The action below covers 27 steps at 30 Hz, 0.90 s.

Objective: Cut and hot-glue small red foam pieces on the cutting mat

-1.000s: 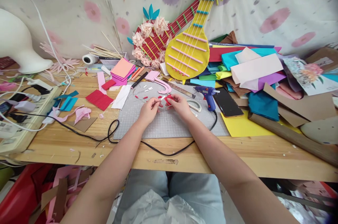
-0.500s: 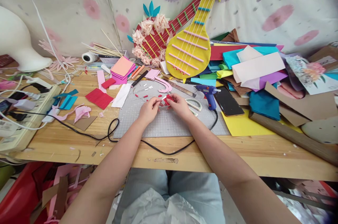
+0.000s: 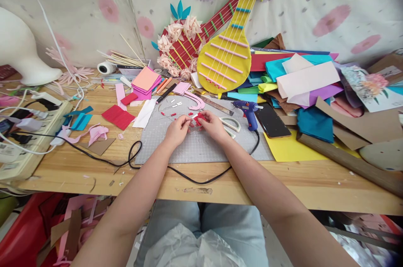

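Both hands point(image 3: 197, 126) pinch red piece point(image 3: 198, 119) mid-mat point(image 3: 201, 149).

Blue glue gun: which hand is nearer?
Right. The right hand is just left of the blue glue gun, apart from it; the left hand sits farther left, beyond the small red piece both hold.
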Each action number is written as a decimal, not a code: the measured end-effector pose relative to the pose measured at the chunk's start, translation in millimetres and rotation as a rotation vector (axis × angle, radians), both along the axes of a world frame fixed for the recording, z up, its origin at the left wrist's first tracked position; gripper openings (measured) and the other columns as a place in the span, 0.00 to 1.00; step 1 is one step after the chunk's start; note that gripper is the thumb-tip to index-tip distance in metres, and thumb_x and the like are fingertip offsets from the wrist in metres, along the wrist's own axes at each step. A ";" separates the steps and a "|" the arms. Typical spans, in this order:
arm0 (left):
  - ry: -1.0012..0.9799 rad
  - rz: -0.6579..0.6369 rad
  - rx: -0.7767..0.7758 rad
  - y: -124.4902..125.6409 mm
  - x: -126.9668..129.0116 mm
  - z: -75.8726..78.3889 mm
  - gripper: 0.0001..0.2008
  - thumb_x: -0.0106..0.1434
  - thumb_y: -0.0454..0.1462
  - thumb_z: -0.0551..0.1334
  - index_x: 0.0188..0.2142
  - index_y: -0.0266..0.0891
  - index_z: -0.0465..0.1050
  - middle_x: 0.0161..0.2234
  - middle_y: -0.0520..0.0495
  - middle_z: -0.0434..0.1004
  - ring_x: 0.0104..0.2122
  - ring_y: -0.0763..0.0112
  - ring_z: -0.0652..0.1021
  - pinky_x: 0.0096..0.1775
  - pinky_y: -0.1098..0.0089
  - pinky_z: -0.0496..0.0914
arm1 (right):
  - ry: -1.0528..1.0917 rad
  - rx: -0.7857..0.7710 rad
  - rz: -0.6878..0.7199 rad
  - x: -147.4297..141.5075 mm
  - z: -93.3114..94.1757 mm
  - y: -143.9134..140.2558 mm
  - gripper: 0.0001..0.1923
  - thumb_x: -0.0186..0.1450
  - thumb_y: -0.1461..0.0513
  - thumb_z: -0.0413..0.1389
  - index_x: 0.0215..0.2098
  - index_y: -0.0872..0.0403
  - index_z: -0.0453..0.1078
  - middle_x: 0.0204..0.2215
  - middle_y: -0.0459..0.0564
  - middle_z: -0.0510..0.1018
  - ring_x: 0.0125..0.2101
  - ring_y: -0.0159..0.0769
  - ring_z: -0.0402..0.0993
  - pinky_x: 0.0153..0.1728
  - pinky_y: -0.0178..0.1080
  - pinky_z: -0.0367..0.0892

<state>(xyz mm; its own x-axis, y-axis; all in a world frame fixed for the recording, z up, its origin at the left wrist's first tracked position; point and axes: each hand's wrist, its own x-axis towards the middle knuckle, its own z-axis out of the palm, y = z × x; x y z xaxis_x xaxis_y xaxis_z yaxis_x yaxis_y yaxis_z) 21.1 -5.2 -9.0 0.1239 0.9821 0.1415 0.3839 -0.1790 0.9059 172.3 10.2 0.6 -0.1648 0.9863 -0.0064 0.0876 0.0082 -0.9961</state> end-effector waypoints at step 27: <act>0.018 0.002 -0.021 1.0 0.4 -2.3 0.14 0.60 0.36 0.53 0.45 0.40 0.68 0.31 0.48 0.78 0.23 0.74 0.74 0.31 0.71 0.67 | 0.071 0.022 0.030 0.0 -4.6 2.0 0.09 0.53 0.61 0.53 0.33 0.53 0.61 0.25 0.44 0.70 0.25 0.31 0.67 0.20 0.34 0.65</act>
